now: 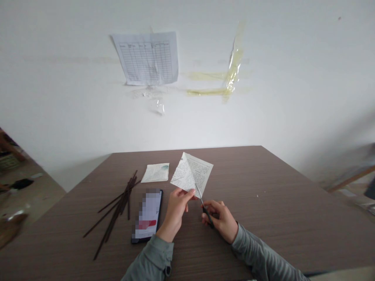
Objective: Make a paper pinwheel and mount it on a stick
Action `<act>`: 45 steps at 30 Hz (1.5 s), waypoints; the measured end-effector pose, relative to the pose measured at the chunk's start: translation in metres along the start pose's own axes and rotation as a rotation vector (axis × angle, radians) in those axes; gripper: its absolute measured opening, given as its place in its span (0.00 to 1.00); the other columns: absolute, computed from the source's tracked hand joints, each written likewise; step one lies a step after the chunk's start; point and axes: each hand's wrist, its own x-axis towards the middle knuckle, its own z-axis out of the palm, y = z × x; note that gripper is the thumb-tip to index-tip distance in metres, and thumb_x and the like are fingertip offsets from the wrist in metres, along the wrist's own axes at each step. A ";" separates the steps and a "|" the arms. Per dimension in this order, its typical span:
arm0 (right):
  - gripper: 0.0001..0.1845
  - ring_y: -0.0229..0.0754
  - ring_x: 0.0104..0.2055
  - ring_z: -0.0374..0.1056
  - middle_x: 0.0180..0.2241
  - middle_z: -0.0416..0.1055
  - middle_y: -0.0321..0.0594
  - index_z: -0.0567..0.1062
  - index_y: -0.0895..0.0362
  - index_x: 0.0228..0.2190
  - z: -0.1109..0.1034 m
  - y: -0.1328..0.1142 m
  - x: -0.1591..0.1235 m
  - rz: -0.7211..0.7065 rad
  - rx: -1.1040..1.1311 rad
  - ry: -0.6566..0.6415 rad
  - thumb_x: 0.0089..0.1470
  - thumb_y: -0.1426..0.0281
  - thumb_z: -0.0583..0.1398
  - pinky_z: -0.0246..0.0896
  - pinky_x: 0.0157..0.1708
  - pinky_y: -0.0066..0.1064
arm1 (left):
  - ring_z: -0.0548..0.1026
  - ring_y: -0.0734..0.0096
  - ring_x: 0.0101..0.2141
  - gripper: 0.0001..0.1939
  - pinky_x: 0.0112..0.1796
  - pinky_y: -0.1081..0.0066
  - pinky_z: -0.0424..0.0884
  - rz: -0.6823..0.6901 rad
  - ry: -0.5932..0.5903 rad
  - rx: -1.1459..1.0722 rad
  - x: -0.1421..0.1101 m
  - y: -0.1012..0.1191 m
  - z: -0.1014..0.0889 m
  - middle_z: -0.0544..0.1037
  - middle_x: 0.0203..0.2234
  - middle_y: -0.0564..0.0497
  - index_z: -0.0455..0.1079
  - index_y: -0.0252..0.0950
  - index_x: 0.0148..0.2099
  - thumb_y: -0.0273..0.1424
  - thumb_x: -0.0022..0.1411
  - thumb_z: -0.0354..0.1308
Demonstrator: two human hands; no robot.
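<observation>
A square of printed paper (202, 169) is held up over the table, a crease running down it from its top corner. My left hand (178, 205) pinches its lower edge between thumb and fingers. Closed around the dark handles of a pair of scissors (208, 216) is my right hand (221, 218). The scissors' blades meet the paper at its bottom corner, near my left thumb. How far the blades are parted is too fine to tell.
On the brown table (272, 210), left of my hands, lie a phone (148, 214), another piece of paper (156, 173) and several thin dark sticks (118, 207). A white wall behind carries a taped printed sheet (148, 58) and yellowed tape strips (233, 72).
</observation>
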 end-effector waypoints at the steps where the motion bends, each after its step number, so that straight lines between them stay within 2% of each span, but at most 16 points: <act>1: 0.29 0.71 0.40 0.92 0.31 0.93 0.45 0.91 0.45 0.44 0.000 0.000 0.000 -0.005 -0.002 0.004 0.62 0.35 0.74 0.75 0.75 0.70 | 0.90 0.58 0.30 0.21 0.19 0.77 0.59 0.001 -0.002 -0.005 0.000 0.000 0.000 0.94 0.33 0.44 0.87 0.38 0.38 0.42 0.46 0.88; 4: 0.28 0.70 0.39 0.91 0.30 0.91 0.43 0.90 0.45 0.44 0.000 0.002 0.001 -0.012 -0.011 -0.001 0.62 0.35 0.74 0.77 0.74 0.71 | 0.90 0.58 0.31 0.22 0.19 0.77 0.59 0.003 0.000 -0.023 0.000 0.000 0.000 0.94 0.36 0.42 0.88 0.37 0.40 0.42 0.48 0.89; 9: 0.30 0.68 0.38 0.91 0.31 0.92 0.42 0.89 0.45 0.46 0.002 0.008 0.002 -0.012 -0.018 -0.018 0.63 0.34 0.74 0.75 0.75 0.74 | 0.87 0.63 0.30 0.20 0.19 0.78 0.59 0.033 0.060 -0.038 0.001 0.004 0.001 0.94 0.37 0.45 0.85 0.38 0.40 0.42 0.52 0.86; 15: 0.30 0.70 0.40 0.91 0.33 0.93 0.43 0.91 0.43 0.46 0.001 0.010 0.003 0.006 -0.021 -0.022 0.59 0.33 0.77 0.74 0.75 0.71 | 0.84 0.65 0.27 0.21 0.19 0.77 0.58 0.064 0.103 0.006 0.001 0.005 0.002 0.90 0.31 0.48 0.81 0.40 0.35 0.45 0.51 0.87; 21: 0.30 0.69 0.42 0.91 0.34 0.94 0.44 0.90 0.45 0.49 0.001 0.008 0.002 0.019 -0.043 -0.044 0.61 0.36 0.74 0.71 0.77 0.73 | 0.82 0.65 0.25 0.22 0.19 0.76 0.58 0.103 0.112 0.009 0.001 0.003 0.001 0.90 0.30 0.48 0.82 0.40 0.34 0.47 0.49 0.87; 28: 0.30 0.70 0.41 0.92 0.33 0.93 0.43 0.90 0.42 0.46 0.001 -0.001 0.000 0.018 0.027 -0.035 0.59 0.33 0.76 0.81 0.68 0.69 | 0.72 0.73 0.20 0.22 0.19 0.75 0.58 0.116 0.111 0.044 0.000 0.001 -0.001 0.90 0.29 0.48 0.86 0.38 0.36 0.47 0.50 0.86; 32: 0.31 0.70 0.38 0.92 0.32 0.92 0.43 0.90 0.43 0.45 0.001 -0.002 0.001 -0.001 0.032 -0.026 0.59 0.31 0.76 0.82 0.68 0.72 | 0.73 0.72 0.20 0.21 0.19 0.75 0.59 0.106 0.105 0.052 0.001 0.002 -0.001 0.89 0.28 0.49 0.86 0.39 0.36 0.47 0.50 0.87; 38: 0.31 0.70 0.38 0.93 0.33 0.94 0.45 0.90 0.46 0.46 0.001 -0.001 0.001 -0.017 0.020 -0.016 0.62 0.34 0.74 0.75 0.74 0.74 | 0.73 0.73 0.20 0.21 0.19 0.75 0.59 0.104 0.106 0.059 0.000 0.002 0.000 0.88 0.27 0.49 0.85 0.39 0.34 0.47 0.51 0.87; 42: 0.31 0.69 0.38 0.93 0.32 0.93 0.43 0.90 0.45 0.45 0.000 -0.002 0.001 -0.012 0.030 -0.024 0.61 0.33 0.74 0.81 0.69 0.70 | 0.74 0.72 0.20 0.22 0.18 0.75 0.60 0.098 0.104 0.050 0.000 0.002 0.000 0.88 0.27 0.49 0.85 0.39 0.34 0.47 0.50 0.88; 45: 0.31 0.69 0.37 0.92 0.31 0.92 0.43 0.91 0.45 0.45 0.000 -0.003 0.001 -0.015 0.034 -0.022 0.61 0.32 0.75 0.81 0.69 0.71 | 0.73 0.72 0.20 0.22 0.18 0.75 0.61 0.094 0.106 0.043 0.000 0.003 0.001 0.88 0.26 0.50 0.85 0.39 0.33 0.47 0.48 0.88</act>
